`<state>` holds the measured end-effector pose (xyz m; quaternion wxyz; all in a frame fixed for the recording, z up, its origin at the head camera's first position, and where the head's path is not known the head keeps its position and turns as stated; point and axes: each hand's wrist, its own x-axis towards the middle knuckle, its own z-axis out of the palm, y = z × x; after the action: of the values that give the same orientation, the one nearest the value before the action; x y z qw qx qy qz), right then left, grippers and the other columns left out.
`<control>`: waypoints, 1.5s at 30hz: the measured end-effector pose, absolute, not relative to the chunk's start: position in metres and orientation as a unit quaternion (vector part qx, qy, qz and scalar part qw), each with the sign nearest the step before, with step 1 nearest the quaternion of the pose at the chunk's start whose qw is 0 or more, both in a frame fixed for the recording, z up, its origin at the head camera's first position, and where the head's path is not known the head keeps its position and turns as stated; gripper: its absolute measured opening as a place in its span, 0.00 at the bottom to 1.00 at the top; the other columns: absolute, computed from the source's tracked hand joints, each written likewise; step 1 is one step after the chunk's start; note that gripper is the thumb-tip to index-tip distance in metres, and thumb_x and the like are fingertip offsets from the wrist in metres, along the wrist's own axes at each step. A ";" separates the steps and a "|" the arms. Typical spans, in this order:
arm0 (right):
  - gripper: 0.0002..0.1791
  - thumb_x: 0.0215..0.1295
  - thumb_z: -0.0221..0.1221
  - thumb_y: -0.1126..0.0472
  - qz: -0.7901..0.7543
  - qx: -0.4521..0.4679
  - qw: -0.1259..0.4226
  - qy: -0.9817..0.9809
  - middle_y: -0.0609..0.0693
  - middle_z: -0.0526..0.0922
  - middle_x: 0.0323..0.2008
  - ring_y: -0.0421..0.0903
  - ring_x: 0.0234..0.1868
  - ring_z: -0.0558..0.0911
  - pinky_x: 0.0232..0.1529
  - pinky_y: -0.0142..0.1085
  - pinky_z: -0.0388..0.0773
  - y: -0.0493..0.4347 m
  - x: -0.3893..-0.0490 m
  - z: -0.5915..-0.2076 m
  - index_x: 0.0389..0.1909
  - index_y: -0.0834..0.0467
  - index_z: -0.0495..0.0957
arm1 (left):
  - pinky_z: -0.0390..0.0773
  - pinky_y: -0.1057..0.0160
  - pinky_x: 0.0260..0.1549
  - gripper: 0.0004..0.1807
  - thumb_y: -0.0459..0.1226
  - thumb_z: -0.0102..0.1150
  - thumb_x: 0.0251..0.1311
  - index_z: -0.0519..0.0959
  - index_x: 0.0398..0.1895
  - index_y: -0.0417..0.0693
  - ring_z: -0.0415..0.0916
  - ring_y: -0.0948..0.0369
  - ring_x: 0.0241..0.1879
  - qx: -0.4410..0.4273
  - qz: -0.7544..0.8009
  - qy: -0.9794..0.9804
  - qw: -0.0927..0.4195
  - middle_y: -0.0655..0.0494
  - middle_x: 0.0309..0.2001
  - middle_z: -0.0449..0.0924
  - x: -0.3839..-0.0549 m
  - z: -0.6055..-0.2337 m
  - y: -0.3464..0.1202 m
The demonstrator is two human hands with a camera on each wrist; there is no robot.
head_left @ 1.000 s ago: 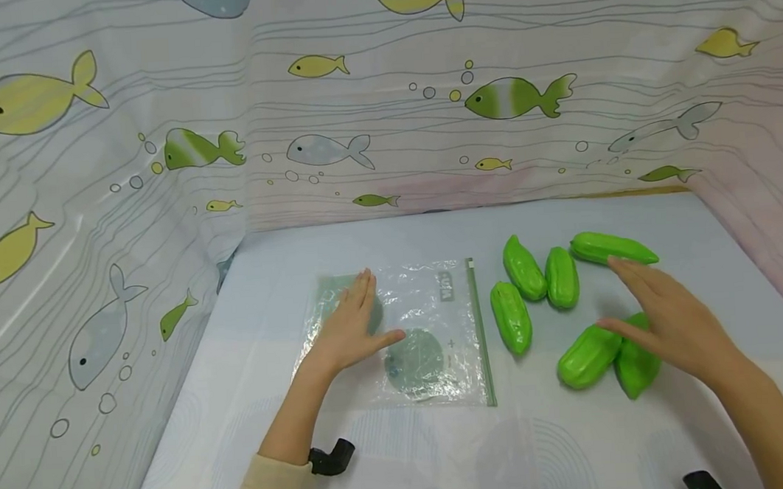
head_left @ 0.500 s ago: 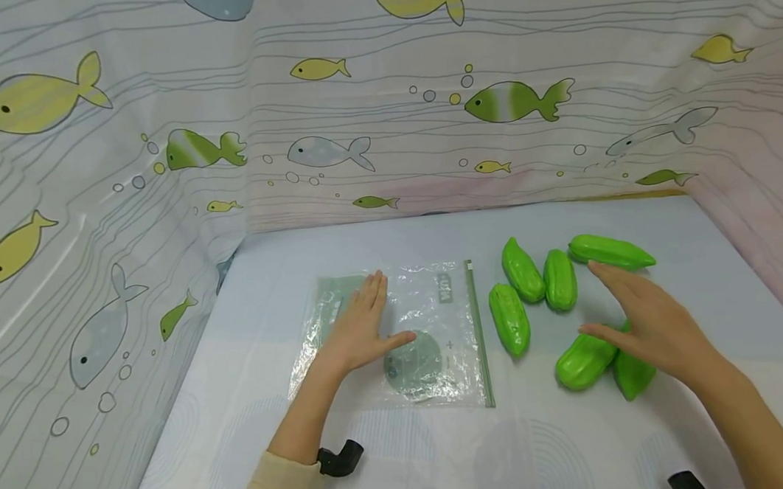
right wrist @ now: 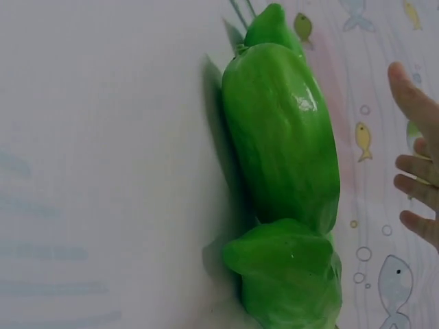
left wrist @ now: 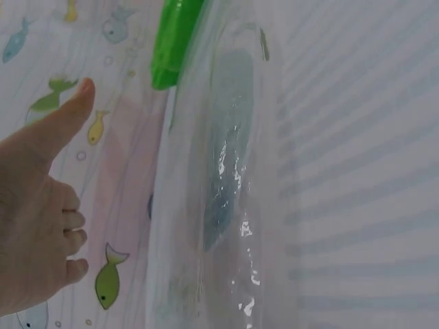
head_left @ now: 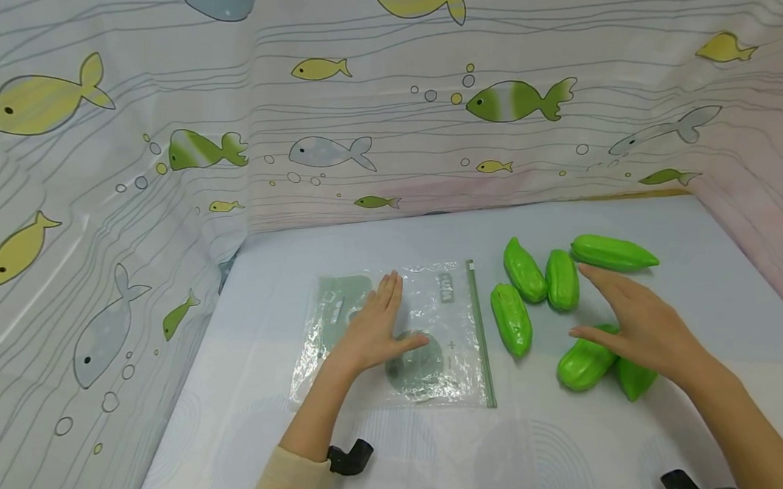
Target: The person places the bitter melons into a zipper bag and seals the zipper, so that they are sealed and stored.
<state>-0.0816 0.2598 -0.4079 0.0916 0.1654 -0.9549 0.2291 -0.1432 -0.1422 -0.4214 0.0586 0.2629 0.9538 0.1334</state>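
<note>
A flat clear zip bag [head_left: 461,374] with pale green printed patches and a green slider strip along its right edge lies on the table. Over it my left hand [head_left: 372,334] is spread with thumb out, holding nothing. In the left wrist view the left hand [left wrist: 41,199] shows apart from the bag [left wrist: 230,137]. To the bag's right lie several glossy bright-green oblong fruits [head_left: 511,319], ribbed and pointed at the ends. My right hand [head_left: 648,327], fingers extended and thumb apart, hovers over two of them, partly hiding the rear green fruit [head_left: 635,378].
Another green fruit [head_left: 614,252] lies farthest back on the right. The table [head_left: 442,456] has a pale patterned cover. A fish-printed curtain [head_left: 418,110] encloses its back and sides. Black wrist-camera mounts [head_left: 351,458] sit on both wrists.
My left hand has drifted right across the bag, and my right hand has drifted left over the green fruits. The bag and fruits stay where they were.
</note>
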 end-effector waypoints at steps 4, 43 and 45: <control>0.54 0.50 0.70 0.40 0.228 0.173 0.090 -0.954 0.61 0.66 0.67 0.65 0.64 0.65 0.55 0.65 0.65 0.255 -0.084 -0.409 0.75 0.50 0.54 | 0.40 0.54 0.71 0.62 0.70 0.50 0.54 0.36 0.75 0.37 0.29 0.54 0.75 0.268 0.136 0.952 0.064 0.45 0.76 0.32 -0.143 -0.422 -0.136; 0.55 0.52 0.66 0.35 0.259 0.224 0.037 -0.939 0.58 0.65 0.68 0.60 0.63 0.69 0.55 0.60 0.71 0.213 -0.097 -0.421 0.76 0.52 0.51 | 0.39 0.56 0.71 0.63 0.69 0.51 0.55 0.33 0.75 0.38 0.25 0.54 0.74 0.296 0.142 0.937 0.118 0.46 0.76 0.27 -0.142 -0.431 -0.110; 0.55 0.52 0.66 0.35 0.261 0.224 0.035 -0.938 0.58 0.65 0.68 0.60 0.62 0.70 0.54 0.60 0.72 0.211 -0.097 -0.421 0.75 0.53 0.51 | 0.39 0.56 0.71 0.63 0.69 0.51 0.55 0.33 0.75 0.39 0.25 0.55 0.74 0.297 0.146 0.936 0.121 0.47 0.76 0.26 -0.142 -0.432 -0.109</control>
<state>-0.0971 0.2106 -0.4215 0.0354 0.2240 -0.9383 0.2612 -0.1419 -0.1086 -0.4315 0.1212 0.2967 0.9360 0.1456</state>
